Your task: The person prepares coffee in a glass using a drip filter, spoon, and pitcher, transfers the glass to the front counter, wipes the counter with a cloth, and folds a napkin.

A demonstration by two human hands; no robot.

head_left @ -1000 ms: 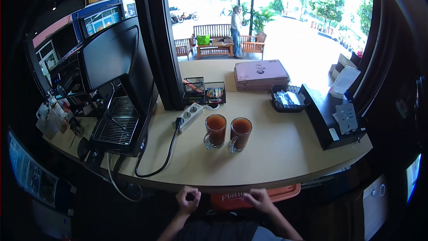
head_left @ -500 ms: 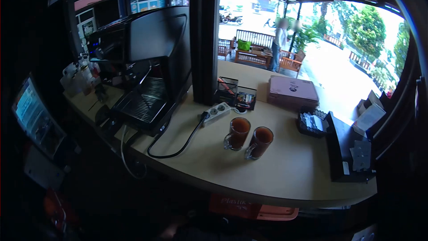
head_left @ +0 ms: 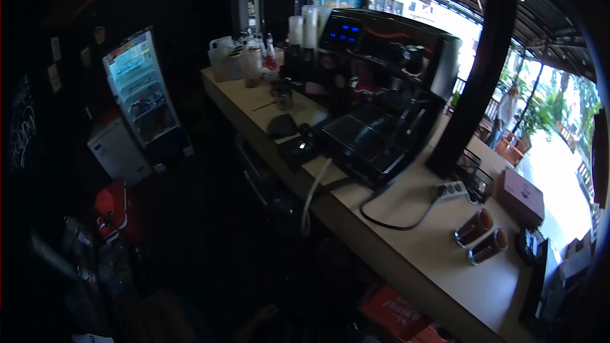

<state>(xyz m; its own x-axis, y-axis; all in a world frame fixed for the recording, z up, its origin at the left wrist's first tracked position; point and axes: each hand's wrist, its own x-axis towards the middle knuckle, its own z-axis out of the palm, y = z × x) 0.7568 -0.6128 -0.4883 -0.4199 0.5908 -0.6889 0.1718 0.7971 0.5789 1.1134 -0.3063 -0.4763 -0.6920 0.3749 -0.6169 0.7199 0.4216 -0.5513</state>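
Note:
A dim shape at the bottom edge looks like my left hand (head_left: 265, 313), low in the dark beside the counter; its fingers and anything in them cannot be made out. My right hand does not show. Two glass mugs of reddish-brown drink, one (head_left: 473, 227) just behind the other (head_left: 488, 247), stand on the counter (head_left: 438, 260) at the right. Left of them lie a black cable and a white power strip (head_left: 452, 190).
A coffee machine (head_left: 387, 114) fills the middle of the counter, with bottles and jugs (head_left: 222, 60) beyond. A lit fridge (head_left: 143, 89) and white chest (head_left: 117, 152) stand left. Boxes (head_left: 522, 194) lie near a black pillar (head_left: 480, 76). A person (head_left: 506, 111) stands outside.
The view has swung left, so the counter and mugs sit farther right and tilted. Both hands showed clearly a second ago; now only a dim one remains. The mugs have not moved on the counter.

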